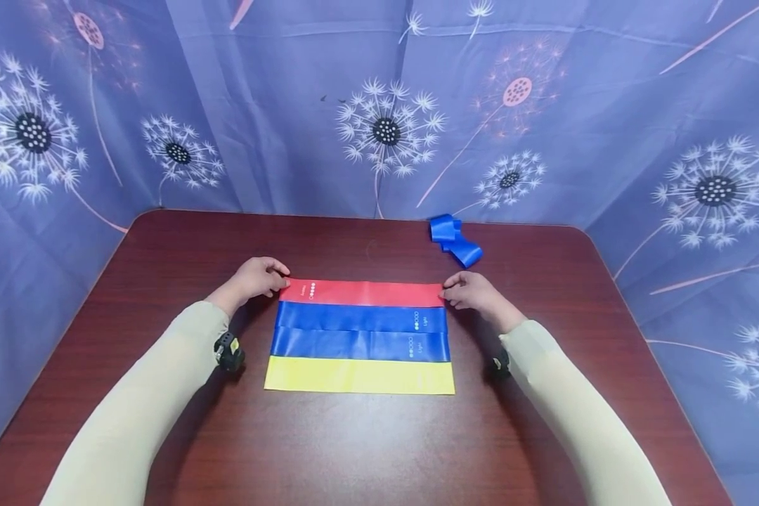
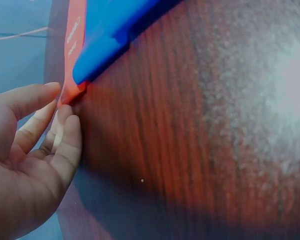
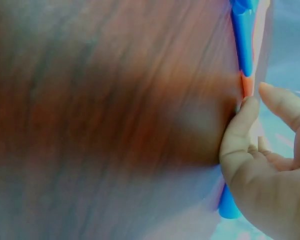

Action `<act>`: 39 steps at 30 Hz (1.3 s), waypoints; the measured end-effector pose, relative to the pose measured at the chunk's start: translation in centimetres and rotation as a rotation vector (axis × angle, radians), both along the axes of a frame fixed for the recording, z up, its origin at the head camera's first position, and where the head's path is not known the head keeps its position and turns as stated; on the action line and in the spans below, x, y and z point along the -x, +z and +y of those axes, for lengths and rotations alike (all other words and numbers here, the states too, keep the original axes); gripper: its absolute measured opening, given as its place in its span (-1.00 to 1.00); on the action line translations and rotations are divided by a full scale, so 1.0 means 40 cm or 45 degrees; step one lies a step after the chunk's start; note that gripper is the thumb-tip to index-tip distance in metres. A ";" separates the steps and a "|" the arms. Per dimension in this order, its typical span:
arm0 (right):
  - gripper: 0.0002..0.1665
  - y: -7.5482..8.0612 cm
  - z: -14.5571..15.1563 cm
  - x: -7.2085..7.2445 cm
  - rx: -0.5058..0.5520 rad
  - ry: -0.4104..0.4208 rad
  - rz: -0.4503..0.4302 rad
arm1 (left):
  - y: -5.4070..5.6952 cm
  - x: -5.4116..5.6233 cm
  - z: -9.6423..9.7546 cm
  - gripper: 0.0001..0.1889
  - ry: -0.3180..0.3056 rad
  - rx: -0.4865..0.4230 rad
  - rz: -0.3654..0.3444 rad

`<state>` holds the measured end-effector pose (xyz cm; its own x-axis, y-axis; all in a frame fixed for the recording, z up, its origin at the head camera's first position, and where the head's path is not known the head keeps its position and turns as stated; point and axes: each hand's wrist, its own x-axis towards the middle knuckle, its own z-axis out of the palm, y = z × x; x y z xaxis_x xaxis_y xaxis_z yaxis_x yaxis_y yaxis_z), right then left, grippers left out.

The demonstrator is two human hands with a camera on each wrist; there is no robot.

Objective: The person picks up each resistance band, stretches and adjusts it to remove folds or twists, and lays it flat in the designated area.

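A red resistance band lies flat at the back of a row of bands. My left hand pinches its left end, thumb and fingertips on either side of it in the left wrist view. The right end is pinched between the thumb and fingers of my right hand. In front of the red band lie two blue resistance bands, one behind the other, both printed "Light". A yellow resistance band forms the front of the row. The bands run side by side, their long edges meeting.
Behind my right hand, a loosely folded blue band sits near the back edge of the brown wooden table. A purple curtain with dandelion prints hangs around the table's back and sides.
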<state>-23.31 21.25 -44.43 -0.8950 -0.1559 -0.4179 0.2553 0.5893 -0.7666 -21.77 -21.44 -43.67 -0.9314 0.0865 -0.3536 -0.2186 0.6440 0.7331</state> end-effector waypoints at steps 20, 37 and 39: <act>-0.53 0.038 -0.003 -0.009 0.167 -0.124 0.068 | 0.053 -0.002 -0.004 -0.62 -0.004 -0.043 -0.020; -0.43 0.081 0.002 0.015 0.114 -0.100 0.167 | 0.104 0.020 0.004 -0.59 -0.064 -0.061 -0.018; -0.42 0.085 0.001 0.020 0.108 -0.095 0.180 | 0.108 0.024 0.007 -0.59 -0.075 -0.063 -0.017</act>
<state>-24.13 21.28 -41.04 -0.9543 -0.1161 -0.2753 0.1822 0.5044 -0.8440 -22.74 -21.15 -39.35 -0.9195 0.1586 -0.3598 -0.1914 0.6187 0.7619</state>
